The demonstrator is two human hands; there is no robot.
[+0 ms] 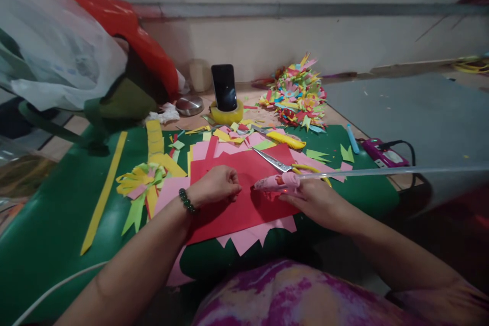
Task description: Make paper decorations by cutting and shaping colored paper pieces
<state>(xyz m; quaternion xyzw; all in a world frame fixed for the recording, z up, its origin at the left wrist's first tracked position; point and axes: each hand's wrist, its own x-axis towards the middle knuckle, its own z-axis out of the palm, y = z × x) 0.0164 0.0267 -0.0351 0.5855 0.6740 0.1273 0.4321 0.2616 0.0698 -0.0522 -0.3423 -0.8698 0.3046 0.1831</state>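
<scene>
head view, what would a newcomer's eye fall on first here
Probably the red paper in the middle, lying over pink sheets, with the pink glue gun held over it in the right hand and a long clear stick running off to the right. Next, perhaps, the heap of many-coloured paper flowers at the back near the wall, and the red bag at upper left.

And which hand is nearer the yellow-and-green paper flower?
Left. The left hand is right of the paper flower, over the red paper; the right hand, gripping the pink glue gun, is farther right.
</scene>
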